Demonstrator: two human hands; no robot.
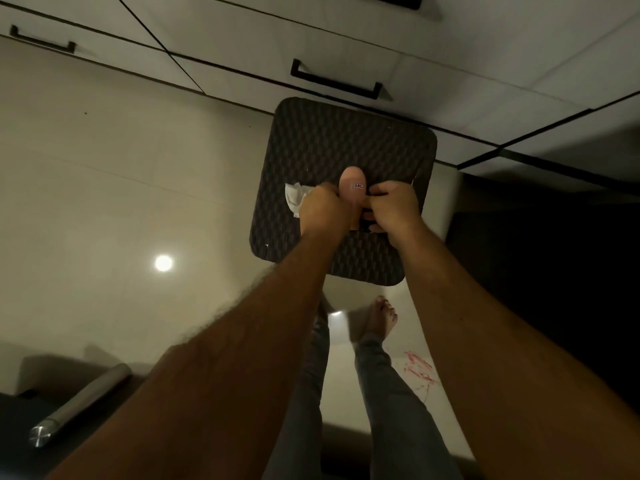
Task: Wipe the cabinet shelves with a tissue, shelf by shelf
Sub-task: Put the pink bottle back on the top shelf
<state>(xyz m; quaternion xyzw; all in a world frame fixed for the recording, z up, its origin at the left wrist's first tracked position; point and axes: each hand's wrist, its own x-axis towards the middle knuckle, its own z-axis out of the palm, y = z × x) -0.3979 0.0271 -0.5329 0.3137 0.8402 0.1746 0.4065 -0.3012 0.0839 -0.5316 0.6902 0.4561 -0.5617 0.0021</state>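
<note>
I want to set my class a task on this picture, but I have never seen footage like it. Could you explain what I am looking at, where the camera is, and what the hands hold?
There is no machine here: a person wears one wide camera on the head, looking down past both bare arms to the floor. Below stands a dark stool, pushed up near pale cabinets with black handles. The left hand grips a crumpled white tissue. Both hands also hold a pinkish tube-like thing with a small label; the right hand has curled fingers on it. What it is, I cannot tell. A bare foot shows lower down, and a metal roll lies at bottom left.
</note>
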